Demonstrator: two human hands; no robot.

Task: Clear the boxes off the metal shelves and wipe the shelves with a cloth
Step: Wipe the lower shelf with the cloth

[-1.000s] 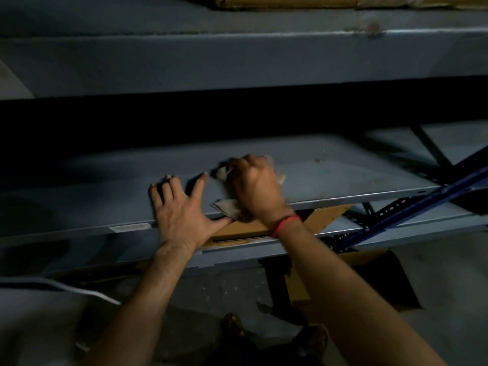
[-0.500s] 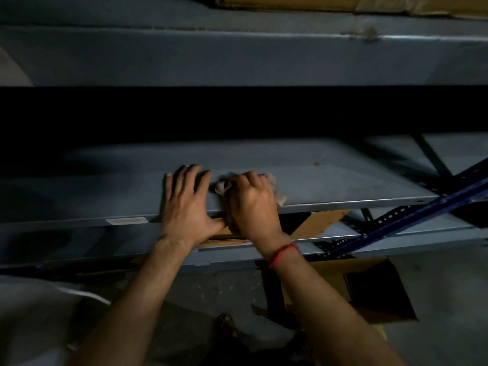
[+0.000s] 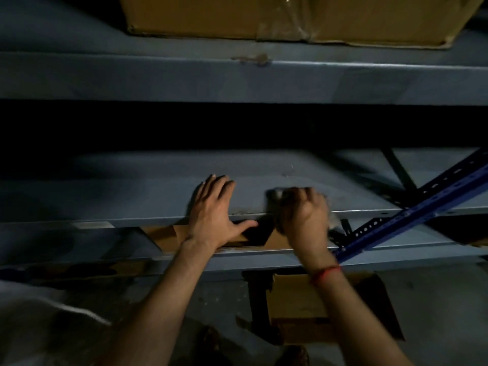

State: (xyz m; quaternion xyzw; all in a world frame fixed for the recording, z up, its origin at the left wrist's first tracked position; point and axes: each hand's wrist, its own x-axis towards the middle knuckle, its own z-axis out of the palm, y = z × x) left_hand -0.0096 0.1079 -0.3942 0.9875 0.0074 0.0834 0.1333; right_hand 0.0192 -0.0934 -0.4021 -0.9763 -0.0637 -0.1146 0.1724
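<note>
Head view, grip: my right hand (image 3: pixel 303 215) is balled tight round the cloth (image 3: pixel 274 193), fingers curled, all a bit blurred, just right of centre.
Cloth spot: pale and bunched, poking out past my knuckles, down on the front edge of the middle shelf (image 3: pixel 132 186).
Other side: my left hand (image 3: pixel 214 212) lies flat on that same shelf just left of the cloth, fingers straight, thumb out over the front lip, holding nothing.
Wrist: a red thread (image 3: pixel 326 273) round my right one.
Below: brown cardboard pieces (image 3: pixel 163 236) on the lower shelf (image 3: pixel 264 260); an open box (image 3: pixel 298 299) on the floor, lower centre-right.
Right edge: a blue perforated brace (image 3: pixel 422 202) cutting across diagonally.
Up top: a big cardboard box (image 3: pixel 211 14) sits on the upper shelf (image 3: pixel 158 77).
</note>
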